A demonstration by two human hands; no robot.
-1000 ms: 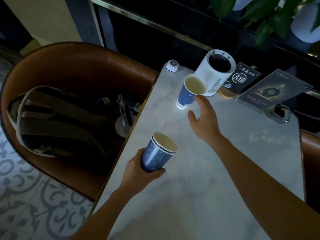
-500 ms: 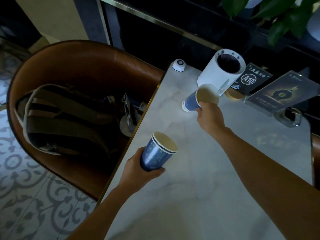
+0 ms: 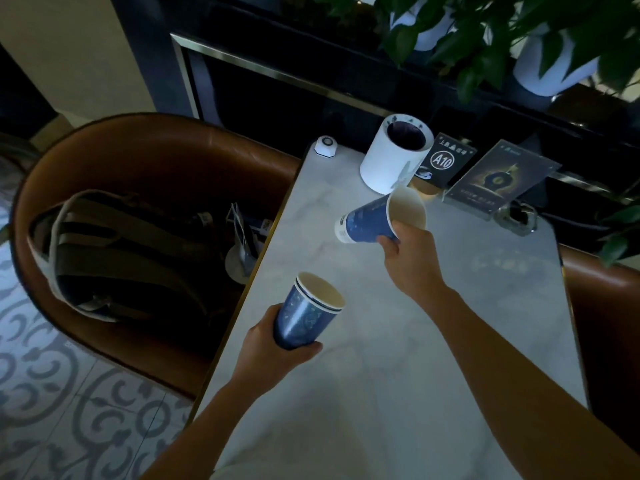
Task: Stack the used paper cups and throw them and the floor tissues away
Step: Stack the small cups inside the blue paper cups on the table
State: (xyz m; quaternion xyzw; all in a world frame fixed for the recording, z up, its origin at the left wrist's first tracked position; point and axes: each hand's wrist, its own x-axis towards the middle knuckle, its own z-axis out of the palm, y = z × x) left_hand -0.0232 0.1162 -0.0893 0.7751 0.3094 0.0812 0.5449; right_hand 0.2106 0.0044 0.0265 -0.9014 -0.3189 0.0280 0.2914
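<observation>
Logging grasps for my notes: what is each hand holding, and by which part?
Left hand grips nested blue cups around the lower body. Right hand holds a tilted blue cup near its rim.

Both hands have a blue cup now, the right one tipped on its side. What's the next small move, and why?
Probably bring the right hand back toward the left and turn its tilted cup base-down, then slide it into the stacked cups in the left hand. That stack's mouth faces up and open, and no other loose cup shows on the table.
</observation>
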